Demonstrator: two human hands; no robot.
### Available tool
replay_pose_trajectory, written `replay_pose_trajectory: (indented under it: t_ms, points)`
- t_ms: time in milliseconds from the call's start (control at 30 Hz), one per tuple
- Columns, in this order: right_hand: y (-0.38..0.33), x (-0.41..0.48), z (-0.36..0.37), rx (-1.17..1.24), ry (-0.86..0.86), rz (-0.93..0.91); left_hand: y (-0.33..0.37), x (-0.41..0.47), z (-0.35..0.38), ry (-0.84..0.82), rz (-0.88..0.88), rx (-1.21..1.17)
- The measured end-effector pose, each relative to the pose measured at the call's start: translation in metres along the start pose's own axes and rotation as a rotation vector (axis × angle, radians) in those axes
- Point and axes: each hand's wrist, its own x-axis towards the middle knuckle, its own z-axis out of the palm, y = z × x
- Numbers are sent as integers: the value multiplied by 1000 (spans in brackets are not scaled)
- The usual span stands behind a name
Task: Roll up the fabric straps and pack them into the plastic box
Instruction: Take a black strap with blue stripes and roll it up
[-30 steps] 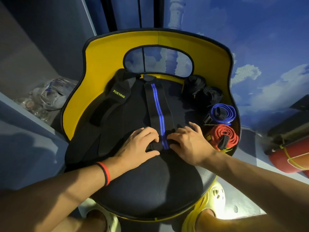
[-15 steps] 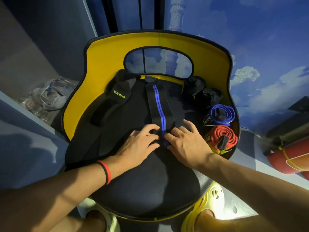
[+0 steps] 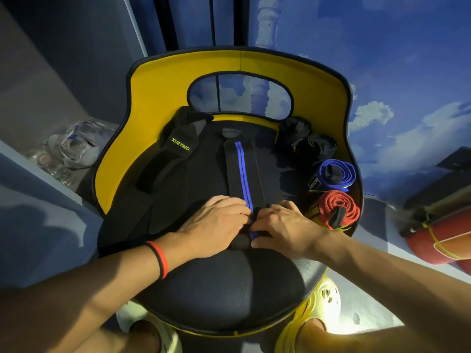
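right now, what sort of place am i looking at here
Probably a gym or home workout corner, though not certain. A rolled red strap and a rolled blue strap sit on a yellow-backed chair with a black XUEYING belt; the wall behind is painted with clouds.

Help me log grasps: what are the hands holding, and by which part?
Both the left hand and right hand grip the black blue-striped strap at its rolled-up near end, one on each side; the rest lies flat on the chair seat.

Matt cloth, smooth seat
Black woven strap matt; red roll at 3 o'clock coarse-woven; seat smooth, faintly glossy.
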Motion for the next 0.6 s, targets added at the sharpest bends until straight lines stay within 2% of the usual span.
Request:
replay_pose_trajectory:
  t_ms: [133,267,367,467,600]
  points:
    - [1,0,1,116,82,18,-3,11,-6,-95,-104,-117]
    - [-1,1,5,56,182,35,-9,17,-16,-181,-245,-339]
    - [2,6,8,52,227,111,-17,13,-21,-274,-201,-274]
    - [2,10,9,34,222,123,-14,7,-16,-213,-146,-217]
    - [3,1,3,2,205,59,-14,2,-14,-181,-177,-301]
